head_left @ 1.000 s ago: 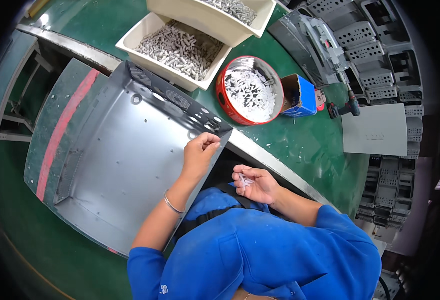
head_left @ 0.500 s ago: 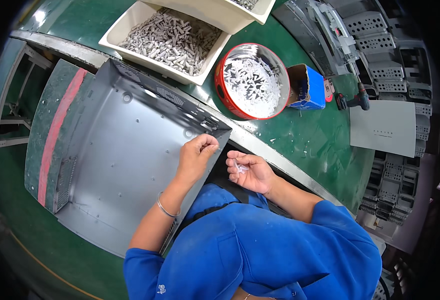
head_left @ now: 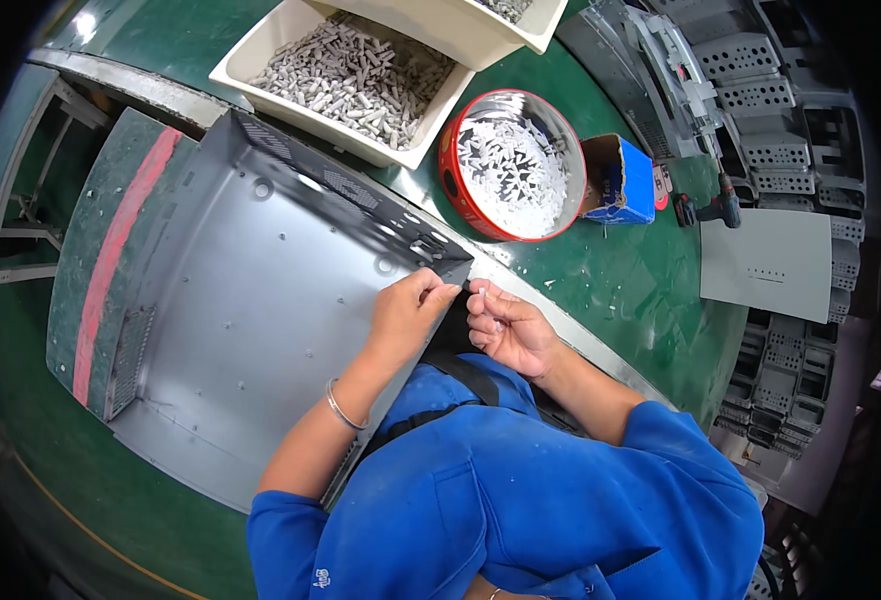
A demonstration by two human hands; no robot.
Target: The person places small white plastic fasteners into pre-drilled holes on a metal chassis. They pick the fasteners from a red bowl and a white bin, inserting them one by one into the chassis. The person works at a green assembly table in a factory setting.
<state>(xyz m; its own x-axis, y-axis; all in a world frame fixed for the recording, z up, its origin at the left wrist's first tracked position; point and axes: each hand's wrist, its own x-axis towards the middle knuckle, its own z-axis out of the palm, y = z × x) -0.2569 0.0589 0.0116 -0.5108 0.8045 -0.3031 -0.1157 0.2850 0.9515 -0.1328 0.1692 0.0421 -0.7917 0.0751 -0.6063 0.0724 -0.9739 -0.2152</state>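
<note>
A large grey sheet-metal housing (head_left: pixel 261 320) lies with its inside up, small studs dotted over its floor. At its right corner, my left hand (head_left: pixel 406 318) is closed in a pinch; what its fingertips grip, if anything, is hidden. My right hand (head_left: pixel 513 335) is just right of that corner, with curled fingers around small white plastic pieces (head_left: pixel 497 325), one showing at the thumb and forefinger. Beyond my hands stands a round red tin (head_left: pixel 458 185) filled with similar white pieces.
A cream bin (head_left: pixel 231 80) of small grey-white cylindrical parts stands at the back, another bin (head_left: pixel 481 35) overlapping it. Right of the tin are a blue cardboard box (head_left: pixel 629 180), a cordless drill (head_left: pixel 711 205) and a pale flat panel (head_left: pixel 771 265). Perforated metal parts (head_left: pixel 786 180) stack at far right.
My right hand has risen and turned, bringing its thumb and forefinger close to my left fingertips. My left hand has shifted slightly right, at the housing's corner.
</note>
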